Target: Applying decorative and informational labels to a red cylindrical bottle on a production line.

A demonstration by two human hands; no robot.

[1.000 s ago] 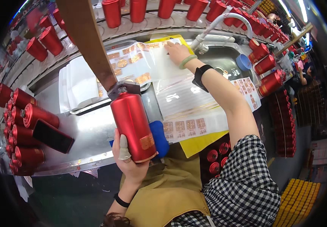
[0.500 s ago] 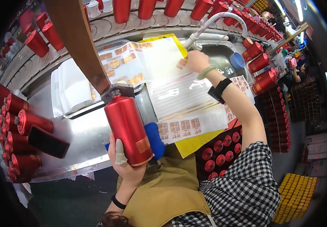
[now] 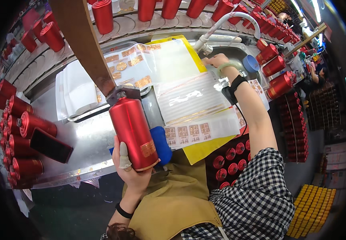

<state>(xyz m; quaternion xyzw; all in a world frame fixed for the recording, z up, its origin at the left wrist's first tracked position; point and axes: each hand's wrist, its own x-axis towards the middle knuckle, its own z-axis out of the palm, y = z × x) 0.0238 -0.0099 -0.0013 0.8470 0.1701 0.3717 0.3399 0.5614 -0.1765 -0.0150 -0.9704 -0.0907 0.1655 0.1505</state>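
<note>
My left hand (image 3: 131, 170) is wrapped round the lower end of a red metallic bottle (image 3: 129, 124), with a pale finger cot on the thumb. A gold square decal (image 3: 148, 149) shows near the bottle's base. The bottle's neck end sits against a dark bracket (image 3: 124, 93) at the foot of a wooden post (image 3: 81, 40). My right hand (image 3: 219, 61) reaches to the near-left edge of the sink (image 3: 235, 58), below the white faucet (image 3: 217, 30). Its fingers are drawn together; whatever they hold, if anything, cannot be made out.
Decal sheets (image 3: 193, 136) and clear film with gold decals (image 3: 135, 60) cover the worktop. A blue bowl (image 3: 251, 63) is in the sink. A dark phone (image 3: 51, 145) leans by stacked red bottles (image 3: 27, 166). More bottles stand along the curved conveyor (image 3: 129, 28) behind.
My right hand has moved slightly right and down, off the yellow edge toward the sink. The small gold decal seen beside its fingers no longer shows. The conveyor bottles have shifted.
</note>
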